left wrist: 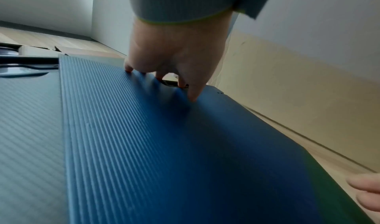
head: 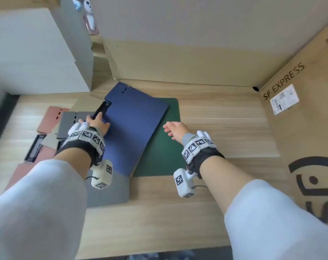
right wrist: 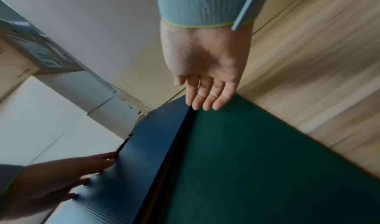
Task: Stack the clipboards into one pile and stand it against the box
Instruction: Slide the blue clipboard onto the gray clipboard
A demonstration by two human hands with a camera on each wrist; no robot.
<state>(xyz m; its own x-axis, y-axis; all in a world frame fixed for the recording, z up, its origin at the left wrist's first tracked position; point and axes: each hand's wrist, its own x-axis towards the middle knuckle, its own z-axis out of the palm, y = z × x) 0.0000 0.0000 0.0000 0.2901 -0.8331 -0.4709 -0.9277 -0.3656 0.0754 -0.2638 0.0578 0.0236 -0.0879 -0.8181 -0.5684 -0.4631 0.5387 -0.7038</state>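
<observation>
A blue clipboard (head: 135, 128) (left wrist: 164, 146) (right wrist: 144, 154) lies askew on the wooden floor, overlapping a green clipboard (head: 163, 151) (right wrist: 257, 162) and a grey clipboard (head: 108, 192) (left wrist: 26, 130). My left hand (head: 96, 122) (left wrist: 164, 71) (right wrist: 61, 175) grips the blue board's left edge beside its black clip, fingers curled over the edge. My right hand (head: 175, 129) (right wrist: 207, 94) hovers open above the green board, just off the blue board's right edge, holding nothing. The large SF EXPRESS cardboard box (head: 302, 132) stands at the right.
More clipboards lie at the left: a reddish one (head: 50, 117), a dark grey one (head: 71, 124) and another reddish one (head: 22, 171). A white cabinet (head: 37, 53) stands at the back left. A flat cardboard sheet (head: 178, 61) leans on the back wall.
</observation>
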